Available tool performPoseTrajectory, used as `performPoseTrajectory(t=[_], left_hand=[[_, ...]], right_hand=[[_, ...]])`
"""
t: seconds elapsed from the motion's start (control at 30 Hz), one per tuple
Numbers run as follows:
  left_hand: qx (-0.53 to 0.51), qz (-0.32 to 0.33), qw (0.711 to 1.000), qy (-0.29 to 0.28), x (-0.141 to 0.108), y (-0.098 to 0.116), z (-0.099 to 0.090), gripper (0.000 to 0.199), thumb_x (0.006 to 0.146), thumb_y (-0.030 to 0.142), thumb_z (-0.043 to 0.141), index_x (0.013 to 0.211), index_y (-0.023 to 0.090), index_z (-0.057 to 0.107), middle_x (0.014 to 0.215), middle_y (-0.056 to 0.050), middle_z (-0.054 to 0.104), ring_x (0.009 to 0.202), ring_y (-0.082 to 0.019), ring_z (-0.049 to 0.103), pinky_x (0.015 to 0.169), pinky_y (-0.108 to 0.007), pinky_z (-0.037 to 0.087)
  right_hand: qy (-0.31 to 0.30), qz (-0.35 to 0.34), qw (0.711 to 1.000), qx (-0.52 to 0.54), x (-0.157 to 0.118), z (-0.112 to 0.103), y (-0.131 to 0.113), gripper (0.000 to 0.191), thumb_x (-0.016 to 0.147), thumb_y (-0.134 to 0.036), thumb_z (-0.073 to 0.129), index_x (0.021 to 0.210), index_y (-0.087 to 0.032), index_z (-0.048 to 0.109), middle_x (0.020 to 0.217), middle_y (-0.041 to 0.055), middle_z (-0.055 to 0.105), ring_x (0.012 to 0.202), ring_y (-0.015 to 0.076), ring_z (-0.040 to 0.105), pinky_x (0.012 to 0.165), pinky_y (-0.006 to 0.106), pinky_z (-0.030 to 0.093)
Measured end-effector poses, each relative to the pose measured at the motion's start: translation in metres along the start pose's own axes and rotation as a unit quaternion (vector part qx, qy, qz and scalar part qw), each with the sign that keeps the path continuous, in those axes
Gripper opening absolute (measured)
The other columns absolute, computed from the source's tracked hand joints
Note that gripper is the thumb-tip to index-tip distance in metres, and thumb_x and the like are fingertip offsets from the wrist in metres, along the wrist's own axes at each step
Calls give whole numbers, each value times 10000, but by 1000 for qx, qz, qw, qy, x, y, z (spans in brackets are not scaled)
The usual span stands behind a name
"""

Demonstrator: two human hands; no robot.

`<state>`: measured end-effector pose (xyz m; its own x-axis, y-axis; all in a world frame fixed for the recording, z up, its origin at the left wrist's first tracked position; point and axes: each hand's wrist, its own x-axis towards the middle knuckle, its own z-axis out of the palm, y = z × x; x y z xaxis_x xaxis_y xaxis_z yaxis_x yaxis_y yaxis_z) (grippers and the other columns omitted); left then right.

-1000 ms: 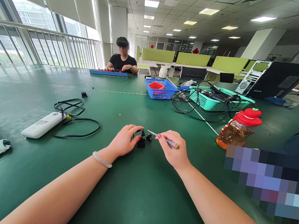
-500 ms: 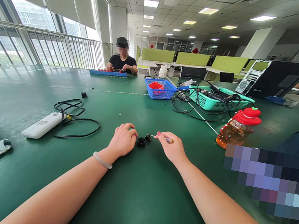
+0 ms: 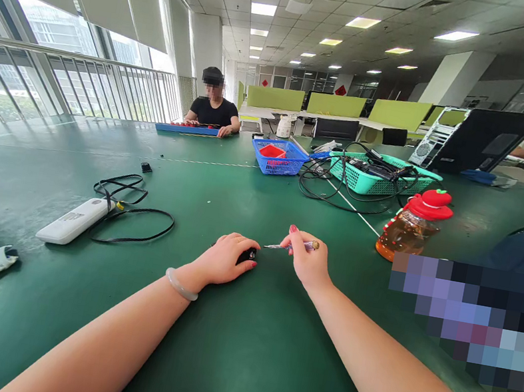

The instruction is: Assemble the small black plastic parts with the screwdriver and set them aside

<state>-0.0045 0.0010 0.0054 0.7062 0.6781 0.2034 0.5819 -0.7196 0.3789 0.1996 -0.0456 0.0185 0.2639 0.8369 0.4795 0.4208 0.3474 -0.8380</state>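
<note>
My left hand (image 3: 229, 260) has its thumb and fingers round a small black part (image 3: 246, 256) on the green table (image 3: 236, 367). In my right hand (image 3: 306, 261) is a thin screwdriver (image 3: 302, 245) with a clear shaft end and a brownish handle tip. Its metal point faces left, a little to the right of the black part and not touching it. My left palm and fingers cover some of the black part.
A white power bank (image 3: 76, 221) with a black cable lies at left. Farther off are a blue basket (image 3: 280, 165), a green basket (image 3: 370, 185) with cables and a red-lidded bottle (image 3: 412, 229). A person (image 3: 213, 110) sits across the table.
My left hand has closed round the black part, which lay beside it before. My right hand has drawn the screwdriver slightly right, away from the parts. The smaller black piece no longer shows separately.
</note>
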Motion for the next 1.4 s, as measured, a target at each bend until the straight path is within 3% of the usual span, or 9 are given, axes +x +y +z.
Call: performPoseTrajectory(t=[0.23, 0.4, 0.53, 0.67, 0.83, 0.97, 1.17, 1.4], left_hand=[[-2, -2, 1000, -16, -12, 14, -2, 207, 893, 302, 543, 1091, 272, 597, 1106, -36, 675, 1092, -234, 578, 1031, -452, 440], [20, -8, 999, -27, -62, 15, -21, 187, 928, 342, 500, 1079, 279, 590, 1115, -42, 662, 1098, -218, 572, 1026, -402, 453], [74, -64, 995, -14, -124, -13, -48, 199, 926, 358, 477, 1064, 302, 608, 1131, -33, 681, 1115, -218, 594, 1029, -402, 461], [181, -130, 974, 40, -182, -58, -76, 230, 893, 372, 476, 1039, 352, 653, 1109, -8, 724, 1103, -265, 638, 1120, -555, 341], [172, -223, 953, 111, -229, -92, -100, 423, 820, 549, 480, 1086, 272, 658, 1143, -69, 723, 1097, -299, 643, 980, -461, 493], [128, -316, 918, 203, -239, -95, -108, 539, 800, 562, 457, 1191, 218, 594, 1119, -92, 708, 983, -268, 673, 813, -367, 550], [106, -303, 910, 264, -239, -92, -115, 464, 760, 568, 501, 1010, 229, 696, 1259, -76, 638, 1160, -295, 590, 1012, -423, 474], [-36, -358, 887, 290, -236, -81, -118, 540, 625, 643, 577, 900, 193, 691, 1130, -111, 704, 1105, -296, 633, 1042, -419, 485]], right_hand=[[-13, -32, 999, -20, 0, 0, 0, 572, 891, -615, 446, 505, -230, 617, 531, 30, 576, 600, 184, 587, 592, 307, 419], [-53, -33, 998, -26, -1, 3, -1, 554, 897, -591, 452, 519, -233, 642, 520, 24, 576, 573, 170, 570, 586, 299, 414], [-54, -55, 996, -36, -3, 4, -2, 543, 913, -548, 444, 522, -240, 659, 519, 24, 576, 613, 177, 588, 640, 308, 435], [-36, -68, 996, -42, -5, 5, -2, 526, 925, -513, 451, 527, -243, 663, 522, 22, 575, 653, 182, 603, 672, 307, 443], [-31, -77, 996, -39, -5, 6, 1, 509, 926, -477, 466, 523, -234, 660, 515, 13, 575, 617, 167, 584, 668, 299, 443], [-24, -78, 996, -40, -6, 6, 2, 499, 926, -472, 473, 531, -235, 666, 510, 12, 572, 599, 165, 579, 645, 294, 437], [-26, -72, 996, -42, -6, 6, 4, 494, 922, -477, 481, 534, -234, 667, 528, 16, 596, 607, 170, 595, 624, 292, 439], [-24, -77, 995, -51, -6, 6, 5, 494, 921, -475, 481, 537, -232, 673, 526, 21, 600, 623, 175, 604, 633, 296, 444]])
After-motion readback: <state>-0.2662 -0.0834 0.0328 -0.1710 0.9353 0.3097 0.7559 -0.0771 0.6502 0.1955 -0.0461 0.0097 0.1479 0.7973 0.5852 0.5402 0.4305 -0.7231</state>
